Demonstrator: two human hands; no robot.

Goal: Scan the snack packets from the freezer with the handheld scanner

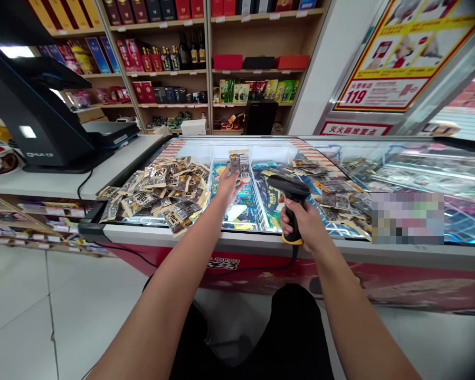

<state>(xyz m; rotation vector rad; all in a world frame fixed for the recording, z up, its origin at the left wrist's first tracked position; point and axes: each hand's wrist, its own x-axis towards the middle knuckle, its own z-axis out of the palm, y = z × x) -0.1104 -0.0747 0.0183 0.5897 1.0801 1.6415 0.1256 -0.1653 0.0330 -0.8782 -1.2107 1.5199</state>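
Observation:
My left hand (228,186) is closed on a small snack packet (244,162), raised over the middle of the glass-topped freezer (130,230); its back, with a barcode label, faces me. In my right hand (303,221) is a black and yellow barcode scanner (288,186), gripped by its handle, its head pointing left toward the packet. A heap of similar snack packets (158,182) lies on the glass to the left of my left hand. More packets (336,200) are spread to the right of the scanner. Colourful bags in wire baskets show through the glass between them.
A dark checkout machine (35,105) stands on the white counter (83,184) at the left. Shelves (174,74) with boxes and bottles rise behind the freezer. The scanner's black cable (257,270) hangs along the freezer's red front. A blurred patch (407,217) covers something at right.

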